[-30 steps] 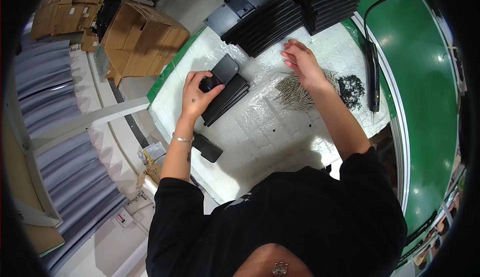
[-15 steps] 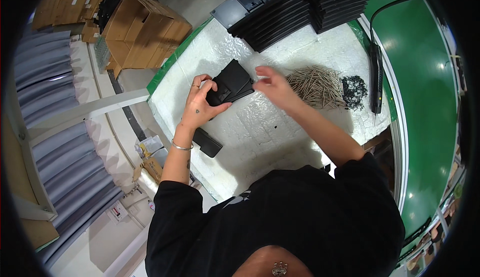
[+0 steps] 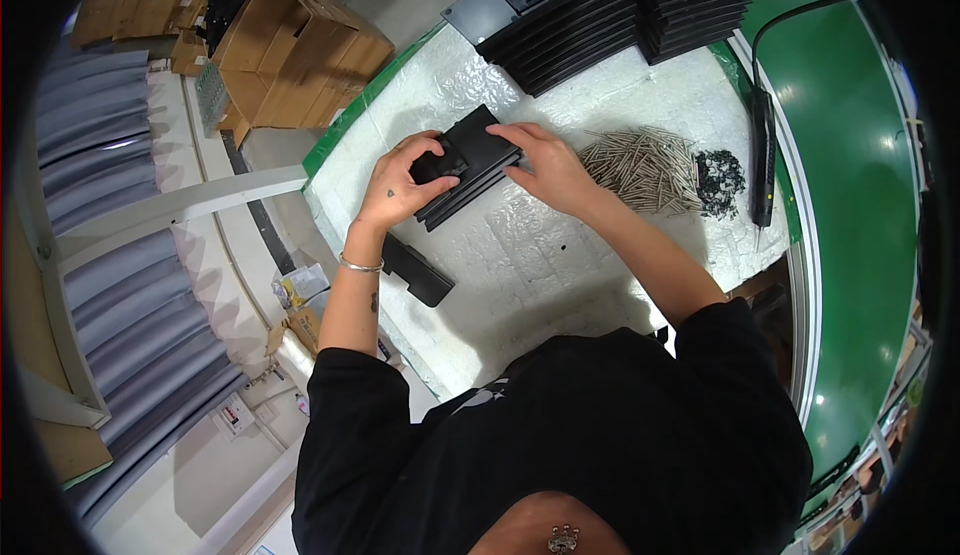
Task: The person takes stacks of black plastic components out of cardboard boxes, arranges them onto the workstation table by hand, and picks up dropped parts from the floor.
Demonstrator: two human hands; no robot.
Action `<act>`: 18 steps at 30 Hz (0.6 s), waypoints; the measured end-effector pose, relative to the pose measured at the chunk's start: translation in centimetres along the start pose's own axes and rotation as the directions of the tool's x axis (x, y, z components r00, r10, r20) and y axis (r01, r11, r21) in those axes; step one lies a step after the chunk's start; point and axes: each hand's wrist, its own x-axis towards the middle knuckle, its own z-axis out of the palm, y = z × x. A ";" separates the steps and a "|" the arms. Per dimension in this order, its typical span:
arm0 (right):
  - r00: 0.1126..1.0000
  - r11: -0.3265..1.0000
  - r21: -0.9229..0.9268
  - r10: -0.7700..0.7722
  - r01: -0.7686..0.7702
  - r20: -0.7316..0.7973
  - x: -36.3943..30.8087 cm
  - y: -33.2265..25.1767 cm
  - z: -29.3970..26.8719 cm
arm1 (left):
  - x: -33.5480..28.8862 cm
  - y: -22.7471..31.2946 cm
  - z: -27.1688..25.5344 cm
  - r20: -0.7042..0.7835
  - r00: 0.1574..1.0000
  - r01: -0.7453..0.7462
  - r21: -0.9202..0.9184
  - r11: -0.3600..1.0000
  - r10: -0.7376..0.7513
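A small stack of black plastic panels [image 3: 480, 141] lies slanted on the white padded tabletop. My left hand [image 3: 398, 187] is closed over its left end, with thumb and fingers around a raised part of the top panel. At the right end, my right hand [image 3: 548, 167] grips the edge, its index finger on top and its thumb along the near side. Right of that hand lies a pile of long metal screws [image 3: 642, 167], beside a heap of small black pieces [image 3: 718, 183]. Another black plastic part [image 3: 420, 275] rests near my left forearm.
Tall stacks of black panels [image 3: 560, 30] stand at the table's far edge. An electric screwdriver [image 3: 762, 160] hangs at the right, by a green conveyor belt [image 3: 850, 155]. Cardboard boxes [image 3: 310, 65] are at the far left, and a white frame bar [image 3: 190, 217] crosses the left side.
My right hand has come in from the right and closed on the panel's end. The top panel, twisted before, now lines up with those beneath it. The whole view has shifted slightly.
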 end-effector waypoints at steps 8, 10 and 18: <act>0.998 0.998 0.036 0.051 -0.053 0.042 0.0 -0.1 0.6 | -1.0 -0.1 0.9 0.074 0.996 -0.062 0.150 0.987 0.052; 0.993 0.995 0.057 0.081 -0.086 0.087 -0.1 -0.3 0.6 | -1.3 -0.4 0.9 0.033 0.994 -0.110 0.145 0.983 0.106; 0.995 0.989 -0.124 0.067 -0.075 -0.071 0.6 -1.1 3.0 | -0.7 -0.5 -0.6 0.100 0.987 0.135 -0.098 0.986 -0.125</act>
